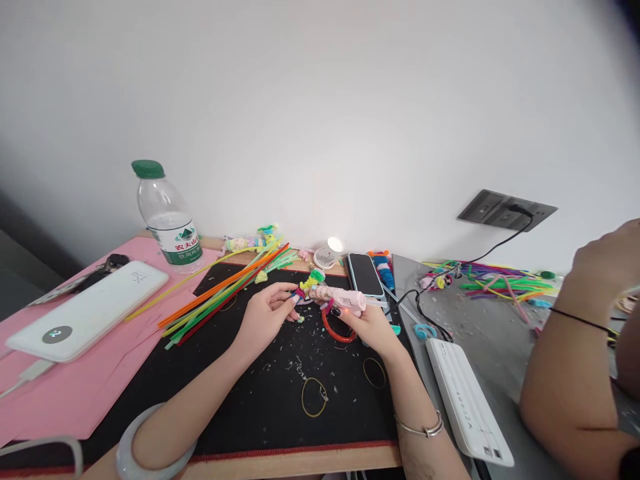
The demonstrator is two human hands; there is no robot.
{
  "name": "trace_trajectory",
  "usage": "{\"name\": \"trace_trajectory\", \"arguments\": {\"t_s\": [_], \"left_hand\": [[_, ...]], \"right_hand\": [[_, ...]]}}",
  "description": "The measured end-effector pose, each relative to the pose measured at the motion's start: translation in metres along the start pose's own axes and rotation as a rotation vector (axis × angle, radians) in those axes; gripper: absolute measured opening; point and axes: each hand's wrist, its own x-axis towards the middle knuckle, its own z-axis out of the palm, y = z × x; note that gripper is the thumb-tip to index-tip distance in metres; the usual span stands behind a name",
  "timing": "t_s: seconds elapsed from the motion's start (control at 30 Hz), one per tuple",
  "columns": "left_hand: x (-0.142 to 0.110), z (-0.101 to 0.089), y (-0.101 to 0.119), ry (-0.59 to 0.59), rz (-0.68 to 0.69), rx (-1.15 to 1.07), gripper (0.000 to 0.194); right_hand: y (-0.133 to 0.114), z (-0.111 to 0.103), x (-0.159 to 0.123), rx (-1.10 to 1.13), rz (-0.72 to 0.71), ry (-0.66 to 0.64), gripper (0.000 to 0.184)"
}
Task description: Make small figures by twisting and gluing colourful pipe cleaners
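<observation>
Curled around a pink glue gun (350, 300), the person's right grip (371, 327) is holding it over a black mat (240, 400), nozzle turned toward the other hand. Fingertips pressed together, the left grip (267, 310) is pinching a small yellow-and-green craft piece (309, 285) right at the gun's front end; from where I'm standing, I can't tell whether nozzle and piece are touching.

Just below the gun, a red ring (334, 333) is showing, and nearer the front edge of the desk (300, 461) two rubber bands (303, 400) are lying among pale scraps (303, 368). Over to the left, a bundle of coloured stems (225, 288) is sprawling across the mat's edge, while a white power bank (95, 307) and a green-capped bottle (173, 220) are resting on pink sheets (65, 393). Behind the hands, a white cup (329, 255) is standing near a phone (365, 275). Off to the right, another person's bent arm (570, 373) is showing.
</observation>
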Motion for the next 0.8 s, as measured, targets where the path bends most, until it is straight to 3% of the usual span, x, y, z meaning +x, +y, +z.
{"name": "trace_trajectory", "arguments": {"t_s": [0.33, 0.5, 0.67, 0.8], "left_hand": [[0.002, -0.001, -0.003, 0.048, 0.016, -0.035, 0.033], [0.004, -0.002, -0.004, 0.073, 0.021, -0.051, 0.035], [0.005, -0.005, -0.002, 0.080, 0.036, -0.059, 0.037], [0.002, -0.004, -0.001, 0.057, 0.041, -0.034, 0.035]], "right_hand": [[0.000, 0.000, -0.001, -0.067, -0.026, 0.006, 0.033], [0.003, -0.004, -0.002, -0.205, 0.016, 0.031, 0.025], [0.010, -0.016, -0.002, -0.448, 0.115, 0.304, 0.021], [0.023, -0.034, -0.001, -0.692, 0.312, 0.559, 0.027]]}}
